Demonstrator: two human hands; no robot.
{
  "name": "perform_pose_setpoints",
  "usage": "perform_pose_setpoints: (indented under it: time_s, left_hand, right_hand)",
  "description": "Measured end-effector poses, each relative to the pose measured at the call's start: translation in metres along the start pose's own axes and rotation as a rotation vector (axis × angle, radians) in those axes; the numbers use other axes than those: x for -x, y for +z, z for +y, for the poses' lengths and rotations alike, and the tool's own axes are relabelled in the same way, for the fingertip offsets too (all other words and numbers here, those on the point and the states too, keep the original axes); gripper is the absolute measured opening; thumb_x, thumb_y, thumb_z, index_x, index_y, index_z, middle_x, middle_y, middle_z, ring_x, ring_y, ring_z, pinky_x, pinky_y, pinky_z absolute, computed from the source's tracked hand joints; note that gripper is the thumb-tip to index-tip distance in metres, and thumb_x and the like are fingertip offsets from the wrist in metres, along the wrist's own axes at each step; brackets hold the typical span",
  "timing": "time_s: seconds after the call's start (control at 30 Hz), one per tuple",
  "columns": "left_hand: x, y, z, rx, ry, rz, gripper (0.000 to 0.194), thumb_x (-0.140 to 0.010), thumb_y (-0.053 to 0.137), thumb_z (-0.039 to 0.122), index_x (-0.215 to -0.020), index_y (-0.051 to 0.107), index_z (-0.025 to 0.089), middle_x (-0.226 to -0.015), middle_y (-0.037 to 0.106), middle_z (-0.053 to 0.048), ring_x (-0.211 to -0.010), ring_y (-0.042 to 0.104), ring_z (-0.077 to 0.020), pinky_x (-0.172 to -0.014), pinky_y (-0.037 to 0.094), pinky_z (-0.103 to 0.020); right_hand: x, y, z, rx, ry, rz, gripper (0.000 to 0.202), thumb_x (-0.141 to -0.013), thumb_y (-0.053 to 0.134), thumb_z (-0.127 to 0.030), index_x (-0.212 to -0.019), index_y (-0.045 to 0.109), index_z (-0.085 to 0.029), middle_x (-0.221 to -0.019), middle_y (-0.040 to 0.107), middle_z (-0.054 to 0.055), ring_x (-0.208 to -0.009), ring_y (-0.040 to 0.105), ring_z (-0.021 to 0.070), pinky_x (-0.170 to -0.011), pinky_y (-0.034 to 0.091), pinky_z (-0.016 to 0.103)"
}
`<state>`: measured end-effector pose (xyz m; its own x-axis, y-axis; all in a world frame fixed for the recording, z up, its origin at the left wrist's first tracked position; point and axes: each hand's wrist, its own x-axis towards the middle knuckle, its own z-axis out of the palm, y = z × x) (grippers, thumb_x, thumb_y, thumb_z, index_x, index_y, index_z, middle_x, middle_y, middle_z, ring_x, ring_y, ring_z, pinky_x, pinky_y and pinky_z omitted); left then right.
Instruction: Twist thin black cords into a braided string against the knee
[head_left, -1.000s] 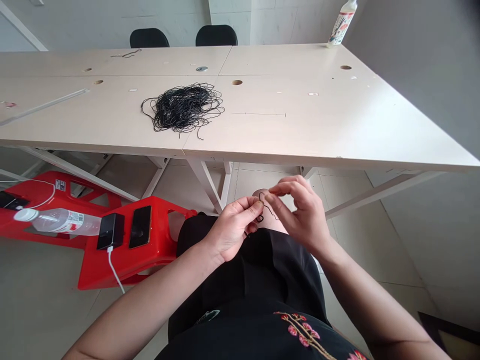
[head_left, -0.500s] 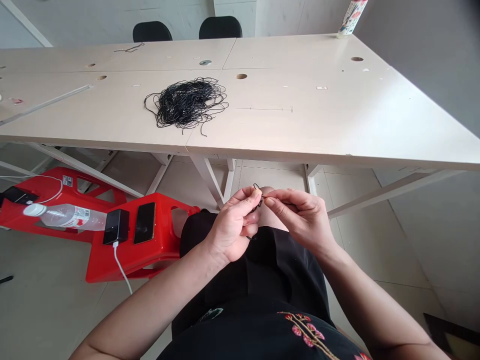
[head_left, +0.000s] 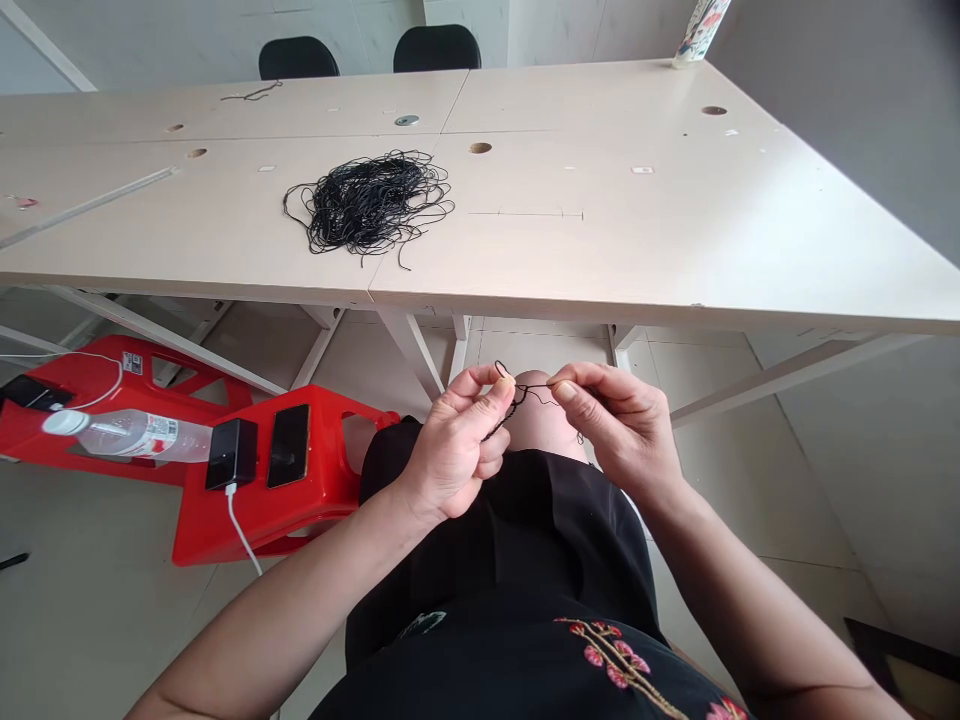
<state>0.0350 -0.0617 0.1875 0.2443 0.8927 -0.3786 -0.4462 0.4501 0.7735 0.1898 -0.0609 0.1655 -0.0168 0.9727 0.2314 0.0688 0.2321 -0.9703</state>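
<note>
Above my lap, a thin black cord (head_left: 534,387) stretches between my two hands. My left hand (head_left: 465,440) is closed, pinching the cord between thumb and forefinger. A small loop stands up over that pinch, and a thicker knotted or braided length runs down beside the palm. My right hand (head_left: 621,420) also pinches the cord, a short way to the right, with thumb and forefinger pressed together. A slack strand sags below the taut one, and a bit of cord hangs under my right hand. On the table ahead lies a tangled pile of black cord (head_left: 371,203).
The pale table (head_left: 525,270) spans the view in front of my knees. Red stools (head_left: 322,480) at the left carry a plastic bottle (head_left: 135,433), a black box-shaped device (head_left: 232,452) with a white cable, and a phone (head_left: 289,446). A patterned cup (head_left: 701,32) stands far right.
My hands have moved apart, the right one going rightward and the left slightly left. More cord now shows, drawn out between them. The pile on the table is unchanged.
</note>
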Motion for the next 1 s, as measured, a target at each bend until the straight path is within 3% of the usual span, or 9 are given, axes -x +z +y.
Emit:
perform_pose_setpoints:
  time_s: [0.23,0.47,0.57,0.67,0.83,1.0]
  left_hand:
    - [-0.001,-0.004,-0.002,-0.123,0.027,-0.007,0.024,-0.068,0.071,0.036,-0.077,0.054,0.021,-0.055,0.037,0.009,-0.032,0.020,0.0023,-0.031,0.008,-0.014]
    - [-0.002,-0.009,-0.005,-0.224,0.043,-0.054,0.022,-0.071,0.069,0.037,-0.077,0.055,0.021,-0.058,0.042,0.008,-0.032,0.021,0.0021,-0.031,0.008,-0.015]
    - [-0.004,-0.010,-0.008,-0.266,0.050,-0.054,0.020,-0.072,0.067,0.038,-0.077,0.056,0.022,-0.053,0.039,0.008,-0.032,0.021,0.0011,-0.031,0.009,-0.016]
    - [-0.005,-0.011,-0.011,-0.310,0.086,-0.056,0.020,-0.073,0.067,0.038,-0.076,0.056,0.021,-0.050,0.039,0.008,-0.033,0.023,0.0003,-0.032,0.013,-0.016]
    - [-0.005,-0.010,-0.011,-0.339,0.135,-0.060,0.019,-0.073,0.066,0.037,-0.076,0.057,0.021,-0.047,0.039,0.008,-0.034,0.023,-0.0002,-0.033,0.015,-0.017]
    - [-0.005,-0.013,-0.007,-0.421,0.128,-0.053,0.021,-0.075,0.064,0.037,-0.079,0.055,0.019,-0.050,0.038,0.008,-0.035,0.022,-0.0002,-0.033,0.014,-0.017]
  right_hand:
    - [-0.006,-0.009,0.001,-0.034,0.048,-0.135,0.019,-0.079,0.062,-0.037,-0.074,0.063,-0.019,-0.064,0.057,0.000,-0.056,0.047,0.0090,-0.051,0.038,0.023]
    - [-0.008,-0.023,0.004,0.223,-0.132,-0.320,0.010,-0.081,0.061,-0.029,-0.078,0.067,-0.022,-0.071,0.060,0.002,-0.066,0.053,0.0128,-0.061,0.043,0.027]
    - [-0.009,-0.023,0.002,0.172,-0.003,-0.407,0.017,-0.083,0.056,-0.030,-0.093,0.067,-0.023,-0.082,0.061,0.004,-0.074,0.056,0.0148,-0.066,0.046,0.029]
    - [-0.009,-0.015,0.000,0.050,0.164,-0.507,0.026,-0.079,0.060,-0.036,-0.099,0.066,-0.020,-0.077,0.060,0.003,-0.065,0.054,0.0121,-0.057,0.045,0.025]
    - [-0.007,-0.005,0.002,-0.043,0.227,-0.321,0.024,-0.073,0.067,-0.040,-0.074,0.069,-0.016,-0.055,0.049,-0.003,-0.050,0.045,0.0069,-0.045,0.036,0.020]
    - [-0.008,-0.009,0.010,-0.158,0.292,-0.201,0.025,-0.070,0.069,-0.040,-0.070,0.068,-0.015,-0.047,0.039,-0.006,-0.041,0.028,0.0028,-0.037,0.021,0.019]
